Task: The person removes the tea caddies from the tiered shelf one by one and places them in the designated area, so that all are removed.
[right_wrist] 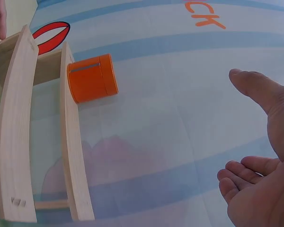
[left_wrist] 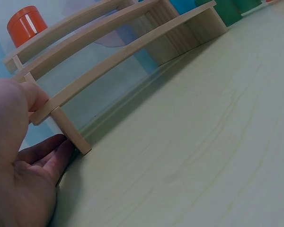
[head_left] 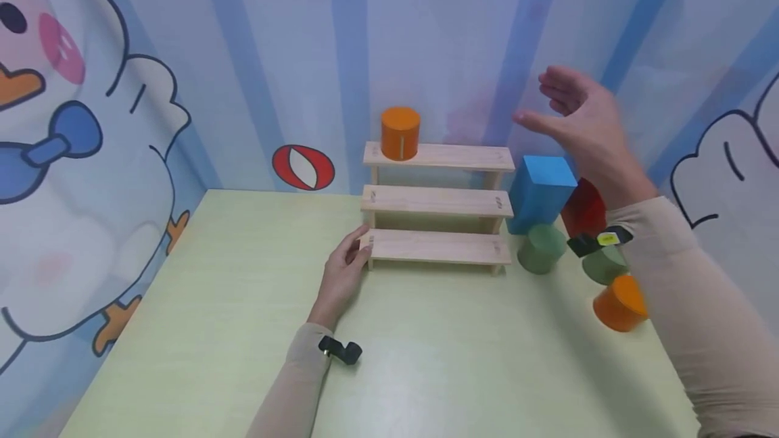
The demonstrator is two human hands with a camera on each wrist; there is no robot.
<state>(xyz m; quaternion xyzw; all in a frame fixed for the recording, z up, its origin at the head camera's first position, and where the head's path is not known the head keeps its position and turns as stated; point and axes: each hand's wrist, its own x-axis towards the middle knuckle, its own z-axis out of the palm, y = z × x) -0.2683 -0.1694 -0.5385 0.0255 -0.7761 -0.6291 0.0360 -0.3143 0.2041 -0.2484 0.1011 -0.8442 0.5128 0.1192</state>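
A three-step wooden rack (head_left: pixel 438 247) stands against the backdrop. My left hand (head_left: pixel 342 279) holds the left end of its lowest step, thumb on top and fingers down by the leg (left_wrist: pixel 71 130). An orange cylinder (head_left: pixel 400 134) sits upright at the left of the top step. Raised in the air right of the rack, above a blue block (head_left: pixel 541 193), is my right hand (head_left: pixel 584 124). Its thumb and fingers are spread apart with nothing between them. In the right wrist view, the orange cylinder (right_wrist: pixel 92 79) lies well away from this hand.
Right of the rack stand a green cylinder (head_left: pixel 541 249), a second green piece (head_left: pixel 604 265), another orange cylinder (head_left: pixel 621 303) and a red block (head_left: pixel 585 208) partly hidden by my right arm. A printed cloth backdrop (head_left: pixel 292 53) rises behind the pale table (head_left: pixel 255 330).
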